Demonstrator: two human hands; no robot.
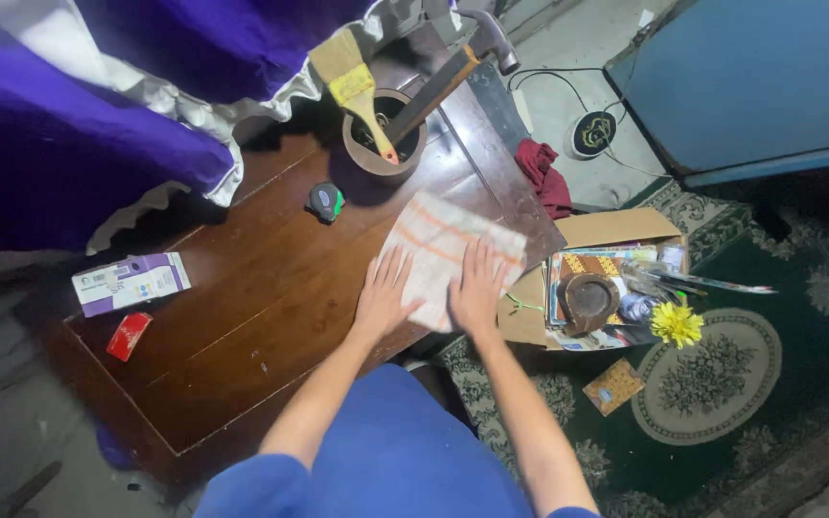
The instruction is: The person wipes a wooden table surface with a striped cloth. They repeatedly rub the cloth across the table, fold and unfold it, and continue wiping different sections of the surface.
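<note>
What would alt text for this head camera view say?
Both hands, left and right, press flat on a striped cloth on a dark wooden table. Behind it, a pot holds a brush and hammer.

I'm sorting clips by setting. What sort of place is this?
Probably a room in a home: a patterned green carpet on the floor, a dark wooden table, and purple frilled fabric beside it.

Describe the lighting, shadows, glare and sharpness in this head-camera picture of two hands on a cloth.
Head view: dim, uneven light; the wooden table carries a soft sheen but no harsh glare. Left hand and right hand lie flat on the striped cloth, fairly sharp. Deep shadow sits under the purple fabric and around the pot; edges bend slightly, wide-angle.
</note>
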